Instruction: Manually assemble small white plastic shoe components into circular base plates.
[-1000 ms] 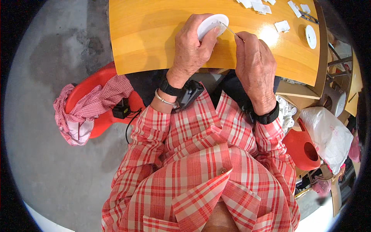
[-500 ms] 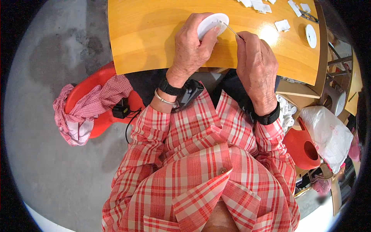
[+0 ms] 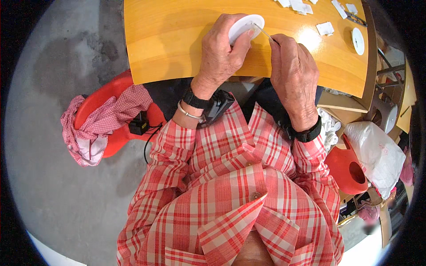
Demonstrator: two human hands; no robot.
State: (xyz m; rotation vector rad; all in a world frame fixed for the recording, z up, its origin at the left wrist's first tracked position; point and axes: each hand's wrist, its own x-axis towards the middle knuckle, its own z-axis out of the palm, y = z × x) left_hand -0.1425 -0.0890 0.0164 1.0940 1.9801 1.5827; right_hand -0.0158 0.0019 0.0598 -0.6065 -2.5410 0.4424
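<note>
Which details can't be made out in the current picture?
Head view throughout:
- Grip end of the thin tool: hidden inside the right hand.
- Tool tip at the white disc: too small to tell.
- Part of the disc's face: under the left hand.
- White pieces at the top: cut off by the picture's edge.

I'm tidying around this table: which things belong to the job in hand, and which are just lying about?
Job in hand:
round white disc in the left hand
thin metallic rod in the right hand
probably the second white disc on the yellow wooden table

Seemingly lying about:
pink checked cloth on the red plastic chair
white plastic bag
</note>
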